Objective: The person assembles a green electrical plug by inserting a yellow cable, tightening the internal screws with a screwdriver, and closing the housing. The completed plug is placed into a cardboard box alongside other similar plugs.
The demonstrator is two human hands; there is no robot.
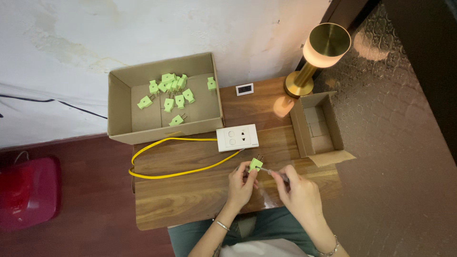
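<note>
Left hand pinches a green plug near the bench's near edge, prongs pointing far-right. Right hand is closed round a thin screwdriver, tip at the plug. Just beyond: white socket plate on a yellow cable. Far left, a cardboard box of more green plugs; right, a smaller box beside a brass lamp.

A single head-worn camera looks almost straight down from well above onto the wooden table, with the wall at the frame's top and floor on both sides.
</note>
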